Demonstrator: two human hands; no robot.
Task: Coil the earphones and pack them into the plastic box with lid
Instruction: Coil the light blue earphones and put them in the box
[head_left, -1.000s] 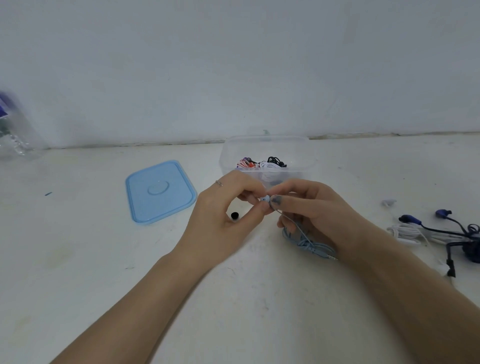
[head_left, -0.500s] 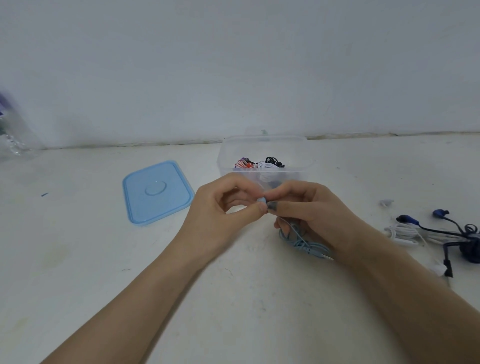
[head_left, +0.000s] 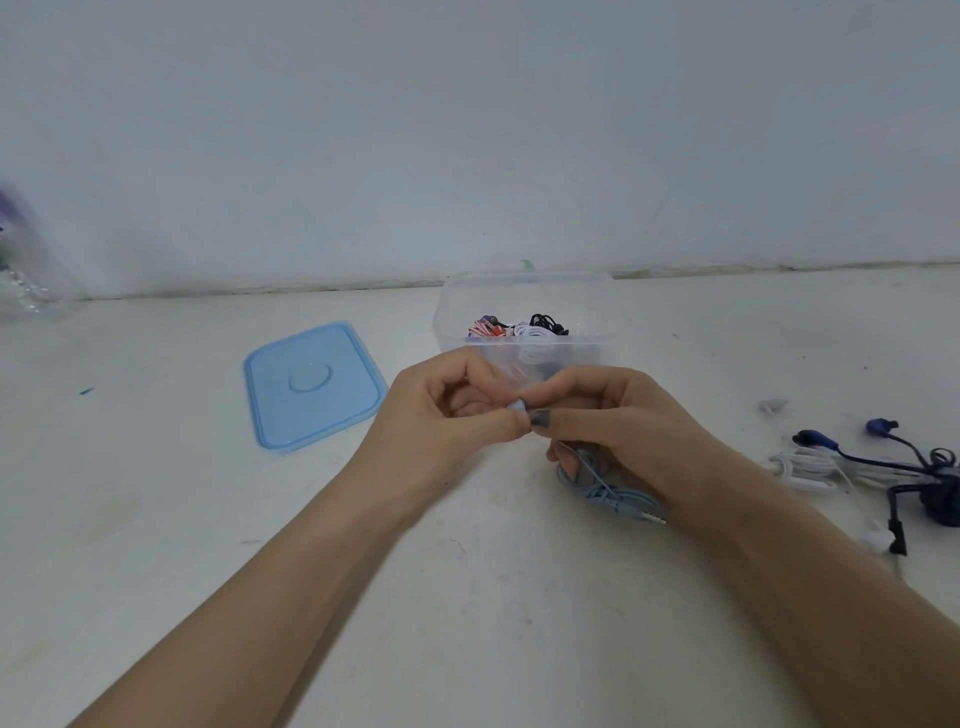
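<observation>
My left hand (head_left: 441, 415) and my right hand (head_left: 618, 421) meet at the fingertips in front of the clear plastic box (head_left: 452, 306). Both pinch the earbud end of the light blue earphones (head_left: 608, 491). Their cable hangs under my right hand and lies in a loose bundle on the table, plug end toward me. Red-white, white and black coiled earphones (head_left: 519, 328) lie inside the box. The blue lid (head_left: 311, 384) lies flat to the left of the box.
Dark blue earphones (head_left: 883, 452) and white earphones (head_left: 802, 465) lie tangled at the right edge. A small white scrap (head_left: 772, 405) sits nearby. A clear plastic bottle (head_left: 26, 260) stands at the far left by the wall.
Both hands have closed tighter on the blue earbud, hiding a small black piece that lay under my left hand. The view has shifted slightly.
</observation>
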